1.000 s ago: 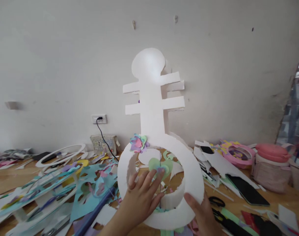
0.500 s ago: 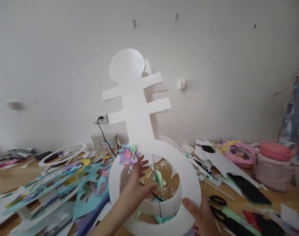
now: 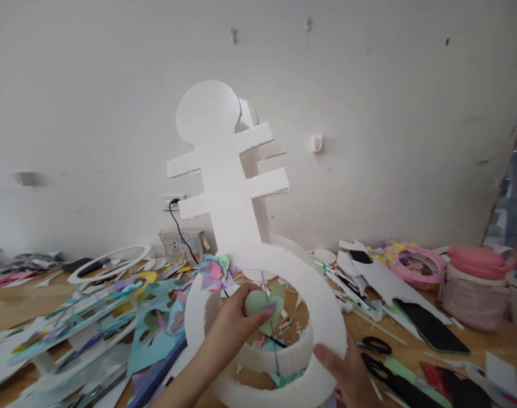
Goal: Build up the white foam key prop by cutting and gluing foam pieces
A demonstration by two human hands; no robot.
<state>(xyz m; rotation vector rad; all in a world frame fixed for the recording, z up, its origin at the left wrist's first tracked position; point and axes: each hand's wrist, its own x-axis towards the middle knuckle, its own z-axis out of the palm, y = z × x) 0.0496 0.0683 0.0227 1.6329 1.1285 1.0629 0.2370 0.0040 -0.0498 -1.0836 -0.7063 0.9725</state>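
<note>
Head view: white frame [image 3: 329, 317] upright in front of the person, top tilted left, two layers with a gap between. Bottom edge runs out of view, so can't tell whether it rests on the table [image 3: 35, 297].

Right hand [image 3: 350, 371] is closed on the ring's lower right side, thumb on the front face, other fingers mostly hidden; probably there to steady the frame, since it leans and looks light. Left hand [image 3: 235, 320] pinches a green paper piece [image 3: 257, 302] inside the ring opening, thumb over the front near its purplish centre, fingertips partly hidden behind. Piece sits on a dark thread [image 3: 276, 357] running down across the opening; likely pinched because anything on a thread would swing or turn freely.

Paper flower [image 3: 213, 273] sits on the ring's upper left, clear of the opening, seemingly as decoration. Cut blue sheet [image 3: 150, 340] lies left of the ring. Scissors [image 3: 376, 344] and phone [image 3: 430, 326] lie to the right, seemingly leaving the middle for the frame.
</note>
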